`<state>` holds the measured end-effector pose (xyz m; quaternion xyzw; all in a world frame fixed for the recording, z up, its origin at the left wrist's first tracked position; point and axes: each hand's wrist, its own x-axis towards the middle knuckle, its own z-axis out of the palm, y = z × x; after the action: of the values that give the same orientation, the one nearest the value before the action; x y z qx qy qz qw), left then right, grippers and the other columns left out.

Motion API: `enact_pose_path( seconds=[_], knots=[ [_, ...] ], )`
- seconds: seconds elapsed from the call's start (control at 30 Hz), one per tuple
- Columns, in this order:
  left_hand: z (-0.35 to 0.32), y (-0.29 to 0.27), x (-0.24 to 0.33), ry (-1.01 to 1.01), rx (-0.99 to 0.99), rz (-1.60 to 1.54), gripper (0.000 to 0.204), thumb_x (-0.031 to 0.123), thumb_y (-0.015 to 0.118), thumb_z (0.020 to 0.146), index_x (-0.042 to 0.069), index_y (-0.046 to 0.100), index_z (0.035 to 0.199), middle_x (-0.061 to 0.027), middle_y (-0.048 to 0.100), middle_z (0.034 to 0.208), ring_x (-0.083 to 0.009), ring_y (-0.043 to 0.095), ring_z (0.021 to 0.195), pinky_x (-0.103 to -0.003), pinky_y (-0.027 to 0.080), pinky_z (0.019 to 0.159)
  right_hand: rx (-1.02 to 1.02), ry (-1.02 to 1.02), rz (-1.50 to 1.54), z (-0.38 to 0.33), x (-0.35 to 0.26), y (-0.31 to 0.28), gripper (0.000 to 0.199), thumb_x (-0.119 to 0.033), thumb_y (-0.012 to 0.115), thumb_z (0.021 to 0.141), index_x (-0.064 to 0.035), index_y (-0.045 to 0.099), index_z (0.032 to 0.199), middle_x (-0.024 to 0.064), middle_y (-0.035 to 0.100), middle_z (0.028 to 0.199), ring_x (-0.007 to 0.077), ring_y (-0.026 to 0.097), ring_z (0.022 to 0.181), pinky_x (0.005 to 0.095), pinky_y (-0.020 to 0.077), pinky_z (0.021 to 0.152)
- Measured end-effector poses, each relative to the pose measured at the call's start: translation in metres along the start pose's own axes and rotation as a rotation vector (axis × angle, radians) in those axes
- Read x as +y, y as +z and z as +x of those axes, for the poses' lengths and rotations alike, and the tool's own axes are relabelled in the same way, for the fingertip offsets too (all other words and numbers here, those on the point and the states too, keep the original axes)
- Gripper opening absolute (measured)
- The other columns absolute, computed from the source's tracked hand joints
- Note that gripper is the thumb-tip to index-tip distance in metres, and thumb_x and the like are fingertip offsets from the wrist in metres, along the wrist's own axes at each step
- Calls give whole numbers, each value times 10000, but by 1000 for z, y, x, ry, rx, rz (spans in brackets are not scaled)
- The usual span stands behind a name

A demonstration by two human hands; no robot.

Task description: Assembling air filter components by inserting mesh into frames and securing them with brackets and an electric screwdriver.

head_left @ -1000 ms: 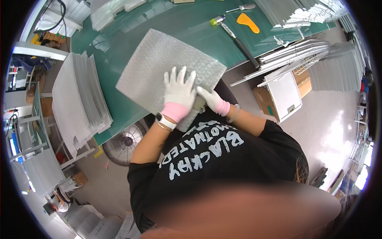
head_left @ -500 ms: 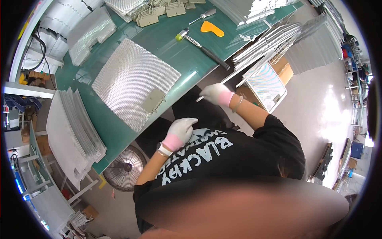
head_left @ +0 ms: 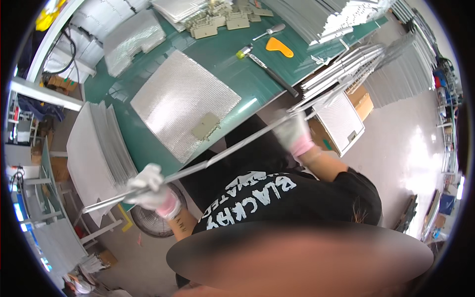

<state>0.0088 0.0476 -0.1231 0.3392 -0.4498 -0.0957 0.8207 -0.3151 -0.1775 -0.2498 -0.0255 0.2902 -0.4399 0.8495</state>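
A long, thin silver metal strip [head_left: 237, 147] slants across in front of me, its left end low and its right part higher. My left hand [head_left: 148, 188], in a white glove with a pink cuff, is closed round it near the left end. Farther along, my gloved right hand [head_left: 292, 132] grips the strip, though motion blurs its fingers. Beyond the strip, a silver textured sheet [head_left: 178, 99] lies flat on the green table [head_left: 208, 59]. A beige plastic piece [head_left: 206, 126] rests on the sheet's near corner.
A hammer [head_left: 267, 72], an orange scraper [head_left: 279, 47] and a screwdriver [head_left: 269, 31] lie on the table. Beige pieces [head_left: 237, 21] are heaped at the back. Stacked panels [head_left: 96, 148] stand at the left, metal strips [head_left: 341, 69] at the right. A fan [head_left: 158, 220] stands below the table.
Both hands were without the long strip; now they hold it between them. My left hand has moved left and down, my right hand slightly right. The view has shifted a little.
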Motion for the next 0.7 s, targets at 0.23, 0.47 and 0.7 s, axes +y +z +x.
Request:
enact_pose_path(
  seconds=[0.23, 0.47, 0.7],
  knots=[
    [-34, -8, 44, -650, -29, 478, 738, 650, 313, 1005, 2, 562, 753, -82, 551, 547, -116, 492, 421, -229, 366, 379, 21, -761, -52, -43, -135, 140, 258, -318, 529, 990, -132, 542, 812, -8, 484, 743, 163, 453, 708, 337, 403, 720],
    [-68, 7, 28, -692, 87, 407, 681, 578, 322, 1037, 11, 534, 725, -32, 426, 466, -128, 425, 367, -264, 412, 406, -1019, -313, -387, -17, -81, 245, 234, -330, 541, 1008, -110, 541, 928, -1, 421, 796, 148, 418, 771, 347, 375, 756],
    [-87, 12, 16, -621, 323, 304, 480, 414, 427, 1061, -28, 592, 969, -41, 525, 589, -144, 531, 523, -294, 491, 580, -679, -254, -409, 86, 26, 243, 223, -282, 539, 1021, -64, 561, 977, 99, 644, 896, 218, 644, 810, 382, 556, 786]
  ],
)
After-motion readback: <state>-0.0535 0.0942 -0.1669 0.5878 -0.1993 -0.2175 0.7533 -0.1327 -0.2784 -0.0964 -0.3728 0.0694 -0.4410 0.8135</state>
